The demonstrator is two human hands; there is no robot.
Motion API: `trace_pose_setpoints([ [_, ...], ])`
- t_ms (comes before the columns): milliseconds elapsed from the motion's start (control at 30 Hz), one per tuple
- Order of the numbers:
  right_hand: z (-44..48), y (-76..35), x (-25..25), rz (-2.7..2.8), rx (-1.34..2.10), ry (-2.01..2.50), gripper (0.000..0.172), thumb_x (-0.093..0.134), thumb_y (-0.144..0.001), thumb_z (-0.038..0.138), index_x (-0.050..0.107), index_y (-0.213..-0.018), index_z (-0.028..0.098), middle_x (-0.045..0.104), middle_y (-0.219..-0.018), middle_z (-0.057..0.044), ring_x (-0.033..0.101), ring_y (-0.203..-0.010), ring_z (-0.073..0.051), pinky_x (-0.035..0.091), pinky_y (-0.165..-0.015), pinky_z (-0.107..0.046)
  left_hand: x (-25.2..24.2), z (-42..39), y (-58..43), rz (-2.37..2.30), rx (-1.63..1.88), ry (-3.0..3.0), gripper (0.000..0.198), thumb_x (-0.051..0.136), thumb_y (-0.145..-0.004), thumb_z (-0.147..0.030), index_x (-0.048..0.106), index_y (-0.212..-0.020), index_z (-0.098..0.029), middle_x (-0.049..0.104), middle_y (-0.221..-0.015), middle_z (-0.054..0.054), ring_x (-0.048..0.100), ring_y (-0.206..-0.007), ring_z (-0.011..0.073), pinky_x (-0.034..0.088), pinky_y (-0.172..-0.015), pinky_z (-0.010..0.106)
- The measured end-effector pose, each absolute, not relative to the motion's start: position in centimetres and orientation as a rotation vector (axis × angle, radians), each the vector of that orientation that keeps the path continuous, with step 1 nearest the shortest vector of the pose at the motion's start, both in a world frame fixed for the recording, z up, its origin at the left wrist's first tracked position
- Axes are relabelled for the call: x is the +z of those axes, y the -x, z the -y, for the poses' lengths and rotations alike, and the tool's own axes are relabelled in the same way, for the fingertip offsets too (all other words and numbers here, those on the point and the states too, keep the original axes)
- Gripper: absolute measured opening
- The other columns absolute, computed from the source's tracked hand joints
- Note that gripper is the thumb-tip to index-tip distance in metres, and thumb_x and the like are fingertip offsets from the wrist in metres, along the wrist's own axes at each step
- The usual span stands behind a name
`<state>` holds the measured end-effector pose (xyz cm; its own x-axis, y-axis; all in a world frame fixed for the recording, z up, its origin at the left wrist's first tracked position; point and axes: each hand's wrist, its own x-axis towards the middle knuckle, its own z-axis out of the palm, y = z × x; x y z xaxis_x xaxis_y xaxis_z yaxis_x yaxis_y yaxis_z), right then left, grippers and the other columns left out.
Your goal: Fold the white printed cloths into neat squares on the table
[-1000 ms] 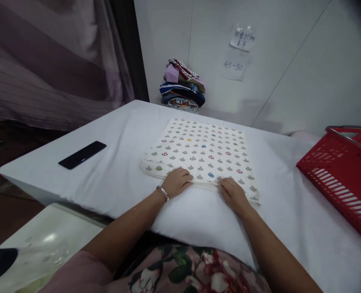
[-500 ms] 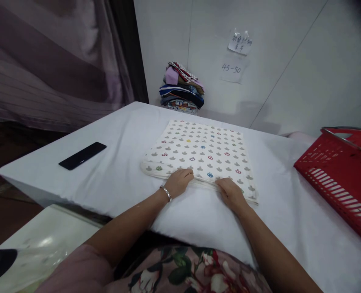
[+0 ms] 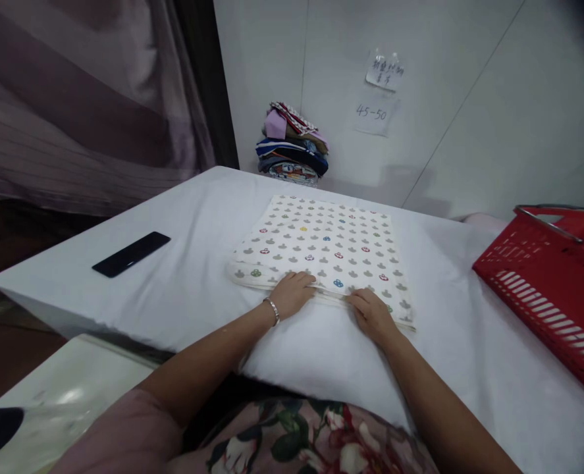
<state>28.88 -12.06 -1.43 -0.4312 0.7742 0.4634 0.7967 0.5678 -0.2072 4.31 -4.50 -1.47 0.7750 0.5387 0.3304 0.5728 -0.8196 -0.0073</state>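
Observation:
A folded cream cloth (image 3: 321,230) with grey and coloured mushroom-like prints lies flat on the white-covered table (image 3: 197,289). At its near edge, my left hand (image 3: 292,294) wears a silver bracelet at the wrist and has its fingers closed over the cloth's rim. Farther right along that same edge, my right hand (image 3: 372,315) pinches the fabric between thumb and fingers. Several layers show at the near fold between the two hands. The thumbs are mostly hidden.
A black phone (image 3: 132,254) lies on the left of the table. At the right stands a red plastic basket (image 3: 543,283) with a metal handle. Folded fabrics (image 3: 294,145) are stacked by the wall, near taped paper notes (image 3: 371,117). A glossy pale surface (image 3: 69,375) is at lower left.
The view has shifted very slightly. Both hands stay at the cloth's near edge, and the cloth lies as before.

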Motion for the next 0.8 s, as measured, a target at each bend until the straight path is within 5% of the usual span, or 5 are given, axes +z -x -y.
trace_pose_setpoints([
  [800,12.1,-27.3,-1.4,2.285,-0.164,1.322,0.022,0.043,-0.089,0.022,0.059,-0.103,0.021,0.058,-0.108,-0.01,0.052,-0.098,-0.022,0.045,-0.08,-0.038,-0.2,6.9,-4.1,0.962,-0.955,3.028,0.019,0.038,-0.087,-0.013,0.056,-0.084,-0.016,0.056,-0.107,0.008,0.05,-0.101,0.0176,0.041,-0.087,0.036],
])
